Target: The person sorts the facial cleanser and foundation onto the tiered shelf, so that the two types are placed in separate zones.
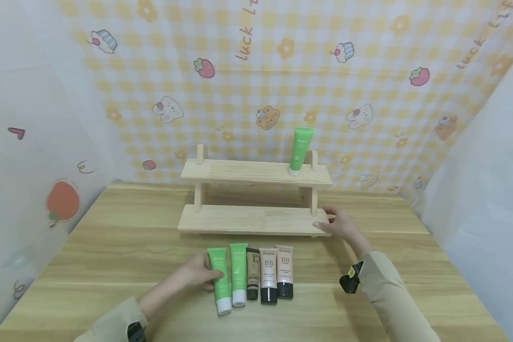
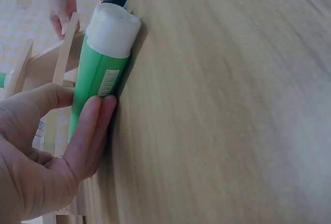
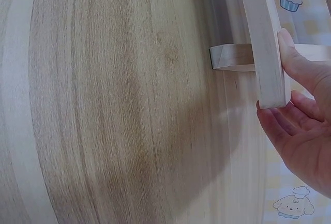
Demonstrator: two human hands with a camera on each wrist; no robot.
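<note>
My left hand (image 1: pixel 192 274) pinches the leftmost green tube (image 1: pixel 220 285) between thumb and fingers; its white cap points toward me. In the left wrist view, my thumb and two fingers lie on either side of this tube (image 2: pixel 98 74). To its right lie another green tube (image 1: pixel 238 273), a dark-and-tan tube (image 1: pixel 252 273) and two pink BB tubes (image 1: pixel 268 273) with black caps. My right hand (image 1: pixel 339 225) grips the right end of the lower shelf board (image 1: pixel 256 220); the right wrist view shows thumb and fingers around the board's end (image 3: pixel 269 63).
The two-tier wooden stand has an upper shelf (image 1: pixel 239 171) at the back, where a green tube (image 1: pixel 301 149) stands upright near the right end. A patterned cloth (image 1: pixel 239 95) hangs behind. White sheets stand at both sides of the wooden table (image 1: pixel 145 247).
</note>
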